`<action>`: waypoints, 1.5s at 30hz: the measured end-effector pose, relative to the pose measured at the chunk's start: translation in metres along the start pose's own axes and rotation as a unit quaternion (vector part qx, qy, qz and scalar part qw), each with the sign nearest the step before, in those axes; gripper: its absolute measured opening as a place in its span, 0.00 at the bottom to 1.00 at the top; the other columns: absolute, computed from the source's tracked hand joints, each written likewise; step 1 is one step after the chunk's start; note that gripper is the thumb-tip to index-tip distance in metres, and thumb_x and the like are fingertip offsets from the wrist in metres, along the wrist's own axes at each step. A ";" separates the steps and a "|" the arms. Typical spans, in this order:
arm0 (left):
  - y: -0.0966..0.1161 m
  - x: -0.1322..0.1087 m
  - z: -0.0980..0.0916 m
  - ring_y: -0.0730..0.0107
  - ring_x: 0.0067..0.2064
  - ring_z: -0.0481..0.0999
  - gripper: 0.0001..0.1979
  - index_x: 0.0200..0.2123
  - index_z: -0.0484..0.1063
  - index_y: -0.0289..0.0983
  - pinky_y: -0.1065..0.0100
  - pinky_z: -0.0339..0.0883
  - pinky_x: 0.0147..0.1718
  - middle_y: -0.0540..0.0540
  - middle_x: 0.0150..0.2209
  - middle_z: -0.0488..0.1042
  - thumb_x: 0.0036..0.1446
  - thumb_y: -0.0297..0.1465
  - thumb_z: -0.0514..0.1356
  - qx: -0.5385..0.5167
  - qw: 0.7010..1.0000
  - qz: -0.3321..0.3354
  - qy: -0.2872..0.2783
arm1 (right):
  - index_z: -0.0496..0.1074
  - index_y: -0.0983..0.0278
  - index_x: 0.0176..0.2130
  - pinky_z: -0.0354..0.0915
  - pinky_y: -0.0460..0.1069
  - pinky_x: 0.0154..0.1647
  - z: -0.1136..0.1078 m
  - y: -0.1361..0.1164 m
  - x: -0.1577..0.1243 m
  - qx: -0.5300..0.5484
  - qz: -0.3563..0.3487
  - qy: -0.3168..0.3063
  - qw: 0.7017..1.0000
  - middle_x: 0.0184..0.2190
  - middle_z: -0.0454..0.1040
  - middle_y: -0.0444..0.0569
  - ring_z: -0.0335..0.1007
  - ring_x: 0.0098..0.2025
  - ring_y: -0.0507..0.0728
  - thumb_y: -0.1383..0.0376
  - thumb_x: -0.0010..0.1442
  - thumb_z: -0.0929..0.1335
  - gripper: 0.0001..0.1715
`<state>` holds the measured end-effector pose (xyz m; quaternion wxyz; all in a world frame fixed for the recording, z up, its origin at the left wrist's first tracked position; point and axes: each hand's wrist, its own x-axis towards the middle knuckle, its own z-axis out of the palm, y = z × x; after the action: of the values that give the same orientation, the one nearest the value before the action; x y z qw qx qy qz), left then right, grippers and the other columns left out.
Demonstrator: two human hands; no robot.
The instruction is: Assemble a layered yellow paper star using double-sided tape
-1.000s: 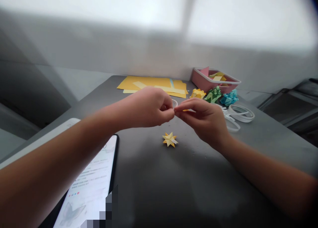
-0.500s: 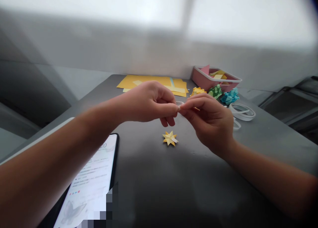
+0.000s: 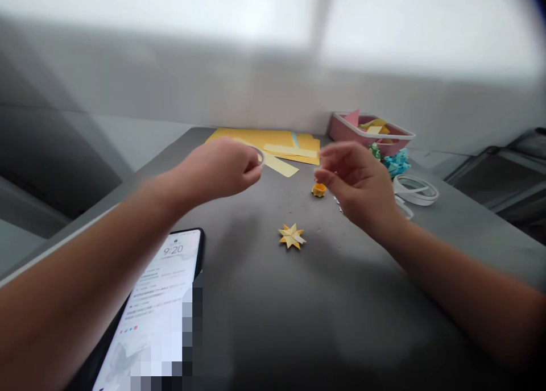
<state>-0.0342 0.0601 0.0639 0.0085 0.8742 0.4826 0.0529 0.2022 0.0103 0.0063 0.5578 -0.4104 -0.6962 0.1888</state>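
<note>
A left hand (image 3: 219, 166) closes on a white ring (image 3: 261, 157), apparently a tape roll, while the right hand (image 3: 357, 179), thumb and forefinger parted, bears a pale scrap (image 3: 317, 169) at the thumb tip — whether held or merely stuck, one cannot tell. The step in hand looks like handling a piece of tape; the next move seems to call for a light, steady pinch. A yellow paper star (image 3: 292, 233), whitish tab (image 3: 300, 240) on its right side, lies untouched on the gray table (image 3: 273, 323), between the hands and nearer its front edge. Beyond it sits a yellow folded piece (image 3: 318, 191); yellow sheets (image 3: 256, 135) line the far edge. A pink basket (image 3: 343, 131) occupies the far right corner, blue folded paper (image 3: 396, 162) before it, white rolls (image 3: 416, 190) toward the right edge. A lit phone (image 3: 157, 300) lies toward the near left corner — behind everything, a pale, blurred wall (image 3: 273, 95)
</note>
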 end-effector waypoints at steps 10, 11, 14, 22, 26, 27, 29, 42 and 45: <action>-0.024 0.009 0.023 0.62 0.29 0.72 0.20 0.28 0.76 0.41 0.63 0.55 0.27 0.44 0.28 0.77 0.58 0.46 0.52 0.036 0.992 0.018 -0.118 | 0.77 0.60 0.36 0.69 0.53 0.43 -0.006 0.005 0.003 -0.205 0.054 -0.322 0.923 0.42 0.73 0.50 0.72 0.41 0.56 0.59 0.61 0.70 0.08; -0.024 0.009 0.023 0.62 0.30 0.73 0.19 0.30 0.77 0.41 0.64 0.56 0.28 0.43 0.30 0.79 0.58 0.46 0.52 0.034 0.991 0.015 -0.126 | 0.78 0.60 0.35 0.69 0.54 0.45 -0.007 0.004 0.002 -0.226 0.065 -0.351 0.906 0.43 0.72 0.51 0.72 0.43 0.57 0.57 0.61 0.70 0.10; -0.027 0.010 0.026 0.61 0.35 0.76 0.18 0.37 0.79 0.42 0.65 0.58 0.29 0.43 0.39 0.81 0.55 0.45 0.55 0.029 0.989 -0.002 -0.145 | 0.78 0.58 0.35 0.67 0.59 0.51 -0.007 0.005 0.000 -0.250 0.097 -0.404 0.874 0.46 0.70 0.53 0.69 0.49 0.62 0.48 0.58 0.71 0.17; -0.032 0.009 0.027 0.57 0.42 0.77 0.22 0.45 0.77 0.43 0.65 0.61 0.34 0.42 0.45 0.81 0.56 0.48 0.53 0.014 0.989 -0.015 -0.150 | 0.76 0.61 0.30 0.65 0.61 0.55 0.002 0.003 -0.003 -0.222 0.128 -0.430 0.866 0.46 0.68 0.55 0.66 0.52 0.64 0.52 0.58 0.72 0.15; -0.025 0.007 0.023 0.60 0.40 0.77 0.20 0.41 0.77 0.42 0.66 0.61 0.33 0.43 0.43 0.81 0.58 0.47 0.52 -0.003 0.993 0.013 -0.120 | 0.76 0.60 0.34 0.65 0.60 0.53 0.002 0.003 -0.003 -0.204 0.140 -0.393 0.886 0.44 0.68 0.52 0.68 0.48 0.62 0.54 0.60 0.70 0.12; -0.023 0.007 0.023 0.61 0.40 0.77 0.20 0.41 0.77 0.42 0.67 0.61 0.33 0.43 0.43 0.81 0.59 0.47 0.52 -0.012 0.993 0.017 -0.119 | 0.76 0.60 0.34 0.65 0.60 0.53 0.002 0.003 -0.003 -0.209 0.142 -0.381 0.890 0.43 0.68 0.52 0.68 0.48 0.62 0.55 0.60 0.70 0.11; -0.021 0.006 0.023 0.62 0.39 0.77 0.20 0.43 0.77 0.43 0.67 0.62 0.33 0.45 0.43 0.81 0.59 0.47 0.52 -0.027 0.992 0.020 -0.123 | 0.76 0.60 0.35 0.64 0.61 0.55 0.003 0.004 -0.004 -0.228 0.136 -0.363 0.893 0.44 0.67 0.53 0.65 0.51 0.63 0.54 0.61 0.69 0.12; -0.020 0.005 0.023 0.60 0.39 0.77 0.20 0.44 0.77 0.43 0.66 0.61 0.32 0.44 0.44 0.81 0.59 0.47 0.52 -0.021 0.991 0.016 -0.129 | 0.75 0.61 0.36 0.59 0.58 0.62 0.012 0.008 -0.012 -0.164 0.101 -0.392 0.900 0.48 0.66 0.53 0.63 0.55 0.60 0.61 0.60 0.72 0.05; -0.021 0.006 0.023 0.60 0.39 0.77 0.21 0.44 0.77 0.44 0.66 0.61 0.32 0.44 0.44 0.81 0.59 0.48 0.52 -0.021 0.991 0.011 -0.133 | 0.75 0.62 0.35 0.59 0.59 0.61 0.012 0.008 -0.012 -0.165 0.111 -0.389 0.900 0.48 0.66 0.53 0.63 0.55 0.61 0.62 0.60 0.71 0.05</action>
<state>-0.0463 0.0765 0.0403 0.0906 0.8784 0.4662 -0.0540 0.1941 0.0081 -0.0102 0.1425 -0.4651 -0.8290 0.2760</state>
